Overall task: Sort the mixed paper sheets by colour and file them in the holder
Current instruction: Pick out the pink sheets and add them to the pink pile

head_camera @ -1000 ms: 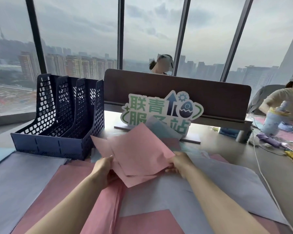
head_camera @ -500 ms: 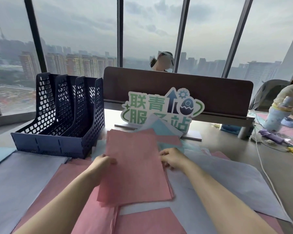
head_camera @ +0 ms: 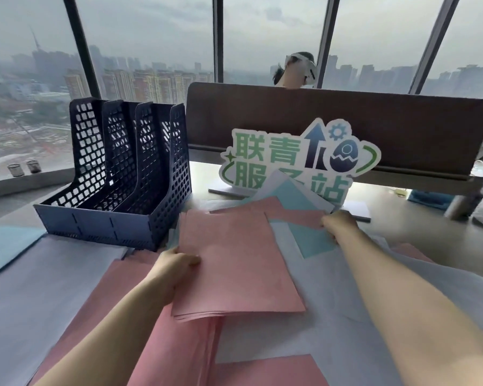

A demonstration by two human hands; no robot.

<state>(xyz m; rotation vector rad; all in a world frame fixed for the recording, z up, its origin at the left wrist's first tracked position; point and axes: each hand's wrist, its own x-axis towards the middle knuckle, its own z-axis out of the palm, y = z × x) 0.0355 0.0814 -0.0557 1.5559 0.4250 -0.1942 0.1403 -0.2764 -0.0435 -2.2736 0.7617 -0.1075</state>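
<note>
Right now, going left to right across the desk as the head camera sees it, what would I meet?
Dark blue file holder → left hand → pink paper stack → teal sheet → right hand.

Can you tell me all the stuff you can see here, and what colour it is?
file holder: one, dark blue, three slots with no paper showing, table's left
pink sheets: one stack, pink, centre, held at its left edge
mixed sheets: a few, teal, white and pink, behind the stack
big sheets: several, lilac, pink and teal, covering the table
sign: one, green and white, against the divider
divider: one, brown, table's back
mesh cups: two, dark, window sill
left hand: one, grip on pink stack
right hand: one, on mixed sheets
</note>
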